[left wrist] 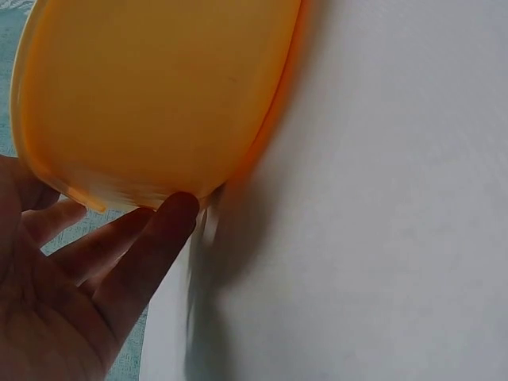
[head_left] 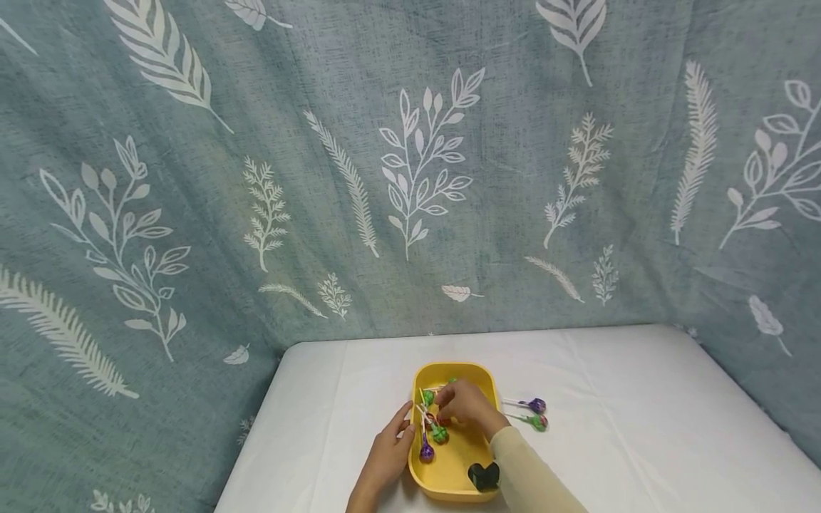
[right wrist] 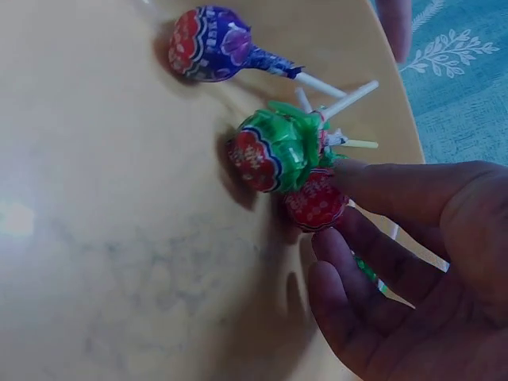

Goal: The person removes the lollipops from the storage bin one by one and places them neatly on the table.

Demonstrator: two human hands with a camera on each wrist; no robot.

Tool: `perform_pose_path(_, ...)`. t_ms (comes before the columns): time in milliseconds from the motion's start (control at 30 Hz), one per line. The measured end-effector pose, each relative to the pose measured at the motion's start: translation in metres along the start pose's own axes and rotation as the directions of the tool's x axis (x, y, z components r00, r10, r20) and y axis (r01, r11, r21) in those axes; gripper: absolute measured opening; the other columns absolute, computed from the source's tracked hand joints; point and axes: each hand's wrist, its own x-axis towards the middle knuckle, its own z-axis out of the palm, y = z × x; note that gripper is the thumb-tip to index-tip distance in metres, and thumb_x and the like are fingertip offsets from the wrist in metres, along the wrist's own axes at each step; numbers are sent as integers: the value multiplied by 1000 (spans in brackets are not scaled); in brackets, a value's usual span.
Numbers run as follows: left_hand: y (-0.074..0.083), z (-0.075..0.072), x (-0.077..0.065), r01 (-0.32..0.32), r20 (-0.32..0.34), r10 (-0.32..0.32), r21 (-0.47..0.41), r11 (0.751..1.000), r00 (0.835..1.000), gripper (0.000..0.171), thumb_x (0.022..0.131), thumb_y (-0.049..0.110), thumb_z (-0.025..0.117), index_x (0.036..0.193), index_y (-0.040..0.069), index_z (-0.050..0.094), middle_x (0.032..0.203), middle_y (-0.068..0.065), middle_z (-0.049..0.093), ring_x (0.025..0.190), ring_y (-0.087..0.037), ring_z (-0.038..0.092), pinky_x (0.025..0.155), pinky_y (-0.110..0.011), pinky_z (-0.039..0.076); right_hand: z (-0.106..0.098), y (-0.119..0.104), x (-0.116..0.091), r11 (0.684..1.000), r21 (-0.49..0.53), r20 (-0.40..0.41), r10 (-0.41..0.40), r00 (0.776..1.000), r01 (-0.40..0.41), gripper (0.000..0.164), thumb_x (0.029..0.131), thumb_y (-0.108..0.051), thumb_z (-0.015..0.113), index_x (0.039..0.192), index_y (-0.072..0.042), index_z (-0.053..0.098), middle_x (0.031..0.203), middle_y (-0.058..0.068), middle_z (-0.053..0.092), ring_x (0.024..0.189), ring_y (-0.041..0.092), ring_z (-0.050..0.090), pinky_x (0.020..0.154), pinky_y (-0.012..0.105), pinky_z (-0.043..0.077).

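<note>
A yellow tray [head_left: 457,459] holds several wrapped lollipops. My right hand [head_left: 468,405] reaches inside it. In the right wrist view, its thumb and fingers pinch a red lollipop [right wrist: 315,202], whose stick is mostly hidden. Touching that one is a green-and-red lollipop [right wrist: 266,151], while a purple lollipop [right wrist: 210,44] lies a little apart on the tray floor. My left hand [head_left: 390,443] rests against the tray's left side. The left wrist view shows its fairly straight fingers [left wrist: 151,254] touching the tray's wall [left wrist: 159,103].
Just right of the tray, a purple lollipop [head_left: 536,406] and a green-and-red lollipop [head_left: 537,422] lie on the white-covered table [head_left: 641,406]. A dark heart-shaped patch [head_left: 482,477] shows at the tray's near end. Leaf-patterned blue-green cloth [head_left: 410,285] hangs behind the table.
</note>
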Motion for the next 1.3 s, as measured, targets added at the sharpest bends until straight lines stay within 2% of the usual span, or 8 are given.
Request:
perform_pose_path(267,0,-1,-2,-31,-1,31,-2,1000,1000,49,106,22,53,154,12,45,127,-23,64,105,-36,69,89,-50,57,3,5,4,1000,-5,47,15,999,-15,19,79,-2,84,96,-4,75,86,0,69,81,17,58,78,35,55)
perform_pose_path(500,1,-1,-1,-24,1,24,8,1000,1000,50,106,22,53,154,13,45,128,-24,64,107,-37,68,90,-52,56,4,7,5,999,-40,56,-7,998,10,19,78,-5,86,93,-4,74,86,-1,68,77,16,56,70,30,52)
perform_pose_path(800,1,-1,-2,-33,-6,33,27,999,999,49,106,21,52,154,12,46,128,-24,64,107,-36,68,91,-52,56,1,5,2,995,-88,15,-37,999,38,16,78,-1,82,93,-3,76,87,1,70,76,15,56,69,30,52)
perform_pose_path(967,2,-1,-1,-44,-9,44,34,998,999,49,106,21,53,153,11,46,127,-24,64,105,-36,68,90,-52,56,-4,4,-1,998,-41,-1,-40,999,40,17,80,1,79,97,0,76,89,4,69,71,17,57,62,31,54)
perform_pose_path(1133,2,-1,0,-21,-13,22,32,999,1000,49,106,22,54,153,12,47,127,-23,64,106,-35,68,90,-52,56,-8,3,-4,998,-27,-24,-52,998,51,20,80,2,79,100,2,75,89,5,69,74,17,60,65,33,57)
perform_pose_path(1300,1,0,0,-35,-18,36,37,999,999,49,105,21,54,153,12,47,125,-23,65,104,-35,69,89,-52,56,-13,0,-6,995,-29,-46,-93,995,92,15,80,1,79,95,0,75,86,4,70,73,16,60,66,32,57)
